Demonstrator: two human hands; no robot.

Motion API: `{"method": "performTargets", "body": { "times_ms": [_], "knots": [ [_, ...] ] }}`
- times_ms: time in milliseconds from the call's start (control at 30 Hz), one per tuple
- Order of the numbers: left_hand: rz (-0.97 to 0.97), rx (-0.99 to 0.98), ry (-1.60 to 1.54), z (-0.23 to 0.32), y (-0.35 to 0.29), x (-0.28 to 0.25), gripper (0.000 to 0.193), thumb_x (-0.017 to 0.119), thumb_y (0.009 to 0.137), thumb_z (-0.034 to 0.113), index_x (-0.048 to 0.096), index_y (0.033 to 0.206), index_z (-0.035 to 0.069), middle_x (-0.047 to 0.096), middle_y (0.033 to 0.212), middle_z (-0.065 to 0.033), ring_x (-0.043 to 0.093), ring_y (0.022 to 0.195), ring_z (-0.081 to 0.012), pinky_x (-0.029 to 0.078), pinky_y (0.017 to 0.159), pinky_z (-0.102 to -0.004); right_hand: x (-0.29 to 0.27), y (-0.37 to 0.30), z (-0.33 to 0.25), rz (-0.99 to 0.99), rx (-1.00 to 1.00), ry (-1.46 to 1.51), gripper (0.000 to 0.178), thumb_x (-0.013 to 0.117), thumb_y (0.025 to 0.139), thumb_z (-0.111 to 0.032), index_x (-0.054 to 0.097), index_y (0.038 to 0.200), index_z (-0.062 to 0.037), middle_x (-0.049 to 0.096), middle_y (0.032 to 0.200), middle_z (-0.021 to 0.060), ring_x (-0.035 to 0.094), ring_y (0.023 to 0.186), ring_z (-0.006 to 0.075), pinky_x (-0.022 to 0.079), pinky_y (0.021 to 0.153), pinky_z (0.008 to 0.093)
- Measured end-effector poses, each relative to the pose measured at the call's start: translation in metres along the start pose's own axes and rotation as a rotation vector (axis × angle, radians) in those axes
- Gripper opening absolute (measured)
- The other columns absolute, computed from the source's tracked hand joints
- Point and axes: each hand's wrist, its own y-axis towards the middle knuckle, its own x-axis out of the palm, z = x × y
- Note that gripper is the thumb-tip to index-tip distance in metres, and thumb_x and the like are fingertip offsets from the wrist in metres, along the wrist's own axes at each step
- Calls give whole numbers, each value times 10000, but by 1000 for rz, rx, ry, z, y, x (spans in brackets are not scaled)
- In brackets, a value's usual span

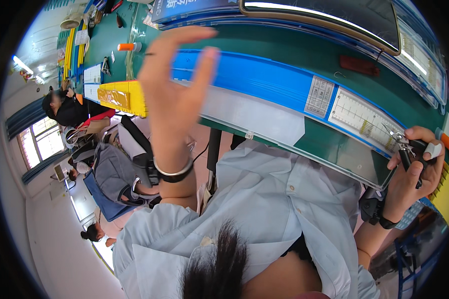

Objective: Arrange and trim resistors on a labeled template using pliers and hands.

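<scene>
My left hand (172, 89) is raised over the left part of a long blue strip (254, 74). Its thumb and forefinger are spread apart, and nothing shows between them. At the right end of the table, my right hand (416, 164) is wrapped round small black-handled pliers (403, 142) with thin metal tips, which point left over a white ruler card (356, 114). Several small yellowish pieces lie in a row on that card. One finger of the right hand wears a white cover. A small printed table (319, 97) is set beside the card.
Across the far side lie a dark-screened device (329, 20) and blue-edged cases (419, 65). A dark red block (359, 65), an orange-capped tube (127, 47) and a yellow ruled board (122, 97) are on the green table (264, 42). Other people sit to the left, near a grey bag (117, 169).
</scene>
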Motion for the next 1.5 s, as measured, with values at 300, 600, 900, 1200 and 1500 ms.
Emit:
{"method": "performTargets", "body": {
  "times_ms": [300, 600, 900, 1200, 1500],
  "knots": [
    [7, -46, 416, -35, -15, -24, 185, 826, 771, 158, 755, 913, 62, 689, 958, -62, 584, 954, -244, 447, 859, -351, -3, 1, 1, -4, -6, -11, 480, 718, 944, -387, 376, 1027, -61, 610, 1113, 275, 638, 749, 183, 537, 487, 234],
    [164, -25, 320, -3, -21, -6, 134, 838, 751, 96, 806, 881, 95, 697, 879, -26, 567, 881, -204, 453, 767, -323, -1, 2, 2, 3, -11, -24, 448, 705, 956, -371, 385, 1036, -69, 619, 1124, 261, 648, 801, 183, 545, 505, 230],
    [183, 132, 170, 33, -18, 18, 270, 878, 677, 69, 816, 931, 139, 727, 794, 5, 586, 765, -184, 463, 708, -302, 0, 3, -4, 2, 1, -9, 484, 740, 929, -375, 377, 1027, -69, 628, 1110, 251, 636, 707, 159, 535, 529, 215],
    [73, 236, 83, 72, -10, 57, 248, 872, 641, 0, 808, 874, 56, 719, 781, -38, 592, 746, -182, 460, 684, -286, 7, 7, -4, 8, -22, 76, 492, 770, 909, -332, 378, 1015, -54, 633, 1075, 274, 616, 606, 142, 533, 519, 216],
    [-10, 436, 127, 81, 10, 65, 219, 877, 668, 96, 807, 875, 88, 728, 863, -27, 591, 799, -197, 454, 711, -306, 1, 5, -8, -2, -2, 100, 488, 779, 900, -304, 371, 1012, -59, 628, 1074, 289, 625, 647, 157, 547, 543, 224]
  ]
}}
